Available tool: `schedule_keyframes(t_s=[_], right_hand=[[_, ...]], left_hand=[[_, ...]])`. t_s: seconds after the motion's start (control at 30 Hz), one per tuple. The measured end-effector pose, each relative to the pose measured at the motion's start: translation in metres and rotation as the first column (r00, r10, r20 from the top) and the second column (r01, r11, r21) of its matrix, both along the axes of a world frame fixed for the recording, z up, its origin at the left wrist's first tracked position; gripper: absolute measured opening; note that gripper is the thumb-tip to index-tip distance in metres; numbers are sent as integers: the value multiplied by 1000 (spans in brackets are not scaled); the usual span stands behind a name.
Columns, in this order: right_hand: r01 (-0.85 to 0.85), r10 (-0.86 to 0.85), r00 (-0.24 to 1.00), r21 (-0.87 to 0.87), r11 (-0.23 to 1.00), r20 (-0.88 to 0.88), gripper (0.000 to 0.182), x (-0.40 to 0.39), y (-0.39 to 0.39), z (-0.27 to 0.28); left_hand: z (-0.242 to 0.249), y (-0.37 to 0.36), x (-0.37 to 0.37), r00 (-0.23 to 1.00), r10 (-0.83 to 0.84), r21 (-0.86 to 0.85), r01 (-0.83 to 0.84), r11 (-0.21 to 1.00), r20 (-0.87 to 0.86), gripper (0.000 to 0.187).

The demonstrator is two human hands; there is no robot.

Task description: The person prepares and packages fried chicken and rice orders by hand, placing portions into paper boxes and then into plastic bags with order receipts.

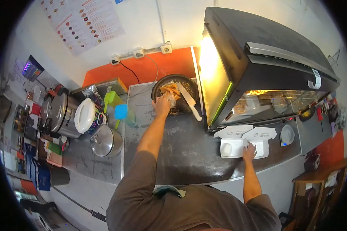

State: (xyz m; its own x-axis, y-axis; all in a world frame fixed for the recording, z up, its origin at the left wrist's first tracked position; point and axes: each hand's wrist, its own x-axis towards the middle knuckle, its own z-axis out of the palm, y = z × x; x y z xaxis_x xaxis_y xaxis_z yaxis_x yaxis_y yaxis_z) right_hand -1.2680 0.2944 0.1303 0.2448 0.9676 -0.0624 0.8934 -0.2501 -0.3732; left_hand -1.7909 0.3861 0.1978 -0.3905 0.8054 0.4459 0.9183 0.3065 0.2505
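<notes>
My left hand point(162, 104) reaches into a dark round stone mortar point(158, 86) at the back of the metal counter and grips a pale stone pestle point(171, 101) over orange-brown food point(170, 89). A white-handled spatula point(189, 101) leans across the mortar's right rim. My right hand point(249, 151) rests flat on an open white paper food box point(239, 143) near the counter's front right, fingers spread, holding nothing. A white mound of rice point(227, 148) sits in the box's left compartment.
A lit glass food display case point(258, 73) stands at the right back. Left of the mortar are a blue-lidded cup point(121, 112), a green container point(112, 99), a steel pot point(104, 141), a rice cooker point(62, 113) and a white lid point(85, 115). A wooden stool point(316, 181) stands lower right.
</notes>
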Motion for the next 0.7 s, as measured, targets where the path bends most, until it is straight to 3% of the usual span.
schedule_keyframes(t_s=[0.03, 0.07, 0.1, 0.17, 0.2, 0.23, 0.27, 0.3, 0.33, 0.37, 0.4, 0.47, 0.53, 0.57, 0.6, 0.63, 0.67, 0.7], right_hand=[[27, -30, 999, 131, 991, 22, 44, -1, 1, 1], [16, -19, 1000, 132, 991, 24, 44, -2, 3, 4], [10, -4, 1000, 299, 954, -20, 42, -4, 4, 11], [34, 51, 989, 540, 841, -141, 33, -22, -4, 32], [28, 60, 988, 539, 842, -144, 33, -35, -9, 38], [-10, 190, 943, 548, 837, -273, 29, -50, -17, 42], [-42, 310, 866, 559, 828, -393, 25, -67, -27, 43], [-113, 370, 774, 464, 879, -513, 25, -85, -36, 42], [-204, 410, 664, 376, 904, -625, 24, -106, -41, 43], [-312, 524, 592, 425, 850, -612, 23, -128, -44, 49], [-416, 628, 507, 471, 778, -591, 22, -153, -47, 59], [-290, 636, 401, 567, 771, -659, 32, -213, -48, 123], [-271, 691, 347, 638, 721, -634, 36, -259, -36, 147], [-292, 733, 296, 672, 680, -613, 35, -278, -28, 151], [-371, 795, 196, 707, 601, -574, 30, -294, -15, 140], [-395, 827, 181, 731, 557, -532, 21, -308, -4, 139], [-415, 857, 164, 753, 510, -489, 13, -324, 10, 141], [-428, 815, 214, 698, 574, -539, 9, -341, 26, 141]], left_hand=[[7, 3, 0, 998, 57, -189, -57, 980, -2, 23], [13, 3, 2, 994, 111, -369, -108, 923, -13, 23], [15, 2, 4, 993, 120, -367, -117, 923, -12, 23], [19, -5, 9, 987, 120, -158, -102, 982, 107, 17], [25, -11, 13, 986, 129, -158, -112, 981, 104, 17], [32, -20, 18, 970, 131, -27, -128, 991, 206, 15], [36, -30, 21, 946, 115, 100, -152, 983, 304, 14], [34, -39, 20, 947, 120, 100, -156, 983, 299, 14], [33, -47, 18, 897, -8, 219, -100, 971, 442, 14], [32, -57, 17, 818, -148, 345, -65, 936, 556, 14], [40, -71, 25, 820, -139, 351, -79, 933, 555, 14], [71, -114, 58, 826, -215, 412, -23, 911, 521, 17], [71, -152, 73, 786, -295, 431, 40, 902, 543, 16], [74, -171, 78, 792, -278, 433, 20, 901, 544, 16], [77, -191, 82, 857, -234, 387, 44, 921, 459, 18], [79, -211, 85, 910, -191, 335, 62, 940, 367, 23], [79, -232, 87, 915, -172, 337, 42, 941, 366, 23], [79, -256, 87, 838, -126, 359, -88, 929, 532, 30]])
